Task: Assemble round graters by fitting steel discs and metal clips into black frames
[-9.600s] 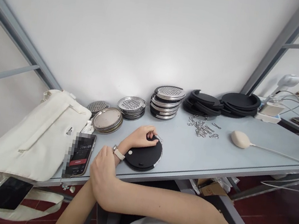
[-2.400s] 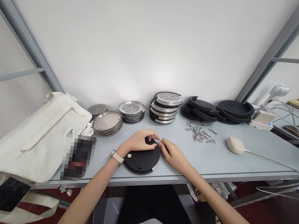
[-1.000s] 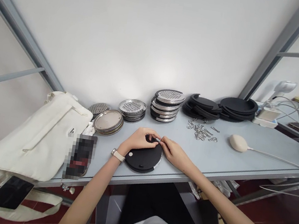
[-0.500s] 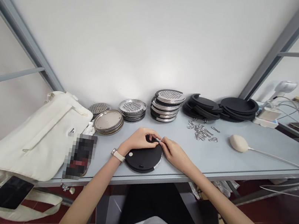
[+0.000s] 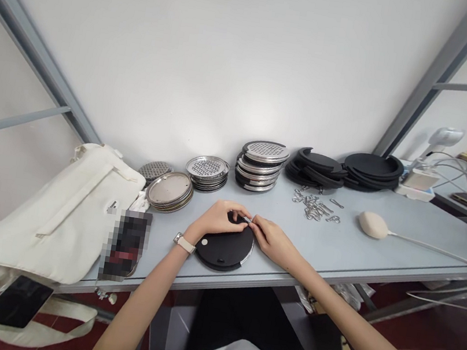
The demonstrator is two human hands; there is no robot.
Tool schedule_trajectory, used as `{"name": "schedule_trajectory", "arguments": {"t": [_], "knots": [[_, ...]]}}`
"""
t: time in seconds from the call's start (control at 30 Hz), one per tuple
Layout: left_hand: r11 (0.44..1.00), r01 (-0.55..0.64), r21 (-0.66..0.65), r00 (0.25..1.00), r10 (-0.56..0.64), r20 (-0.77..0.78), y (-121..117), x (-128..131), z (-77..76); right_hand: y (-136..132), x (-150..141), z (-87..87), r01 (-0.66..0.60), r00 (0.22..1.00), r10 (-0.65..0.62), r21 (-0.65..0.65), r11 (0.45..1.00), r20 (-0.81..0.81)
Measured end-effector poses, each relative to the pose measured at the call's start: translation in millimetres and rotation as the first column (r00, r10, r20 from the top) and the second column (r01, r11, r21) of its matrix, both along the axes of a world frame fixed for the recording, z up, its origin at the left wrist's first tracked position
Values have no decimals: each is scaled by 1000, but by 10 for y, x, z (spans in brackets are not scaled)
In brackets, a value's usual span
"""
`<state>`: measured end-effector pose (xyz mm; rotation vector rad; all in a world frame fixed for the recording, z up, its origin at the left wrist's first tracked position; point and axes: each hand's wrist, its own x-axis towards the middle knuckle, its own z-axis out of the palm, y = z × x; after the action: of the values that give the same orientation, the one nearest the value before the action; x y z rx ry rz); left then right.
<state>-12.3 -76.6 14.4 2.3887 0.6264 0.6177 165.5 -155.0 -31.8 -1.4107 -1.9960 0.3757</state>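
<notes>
A round black disc point(image 5: 225, 247) with a white dot and a strip of bright metal along its right edge lies near the table's front edge. My left hand point(image 5: 223, 217) is closed on its far rim, thumb on top and fingers curled over the edge. At the upper right rim, my right hand point(image 5: 265, 232) pinches a small metal clip point(image 5: 248, 220) against the disc; the fingertips partly cover it. Behind the hands is a loose pile of similar metal clips point(image 5: 315, 206).
Along the wall stand round grater plates point(image 5: 207, 168), plain metal discs point(image 5: 170, 189), graters in black holders point(image 5: 261, 167) and black holders point(image 5: 369, 172). A white bag point(image 5: 56, 213) lies left, beside a blurred-out dark item point(image 5: 125, 246). A beige corded object point(image 5: 373, 224) sits right.
Both hands stay at the disc's far rim. The fingertips of my right hand have shifted very slightly, and a little more of the clip shows.
</notes>
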Motion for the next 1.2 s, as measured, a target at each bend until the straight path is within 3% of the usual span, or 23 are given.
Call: {"name": "schedule_trajectory", "arguments": {"t": [1.2], "knots": [[1000, -5, -10, 1000, 5, 24, 4, -9, 3, -30, -18, 67, -16, 999, 17, 23, 1000, -32]]}}
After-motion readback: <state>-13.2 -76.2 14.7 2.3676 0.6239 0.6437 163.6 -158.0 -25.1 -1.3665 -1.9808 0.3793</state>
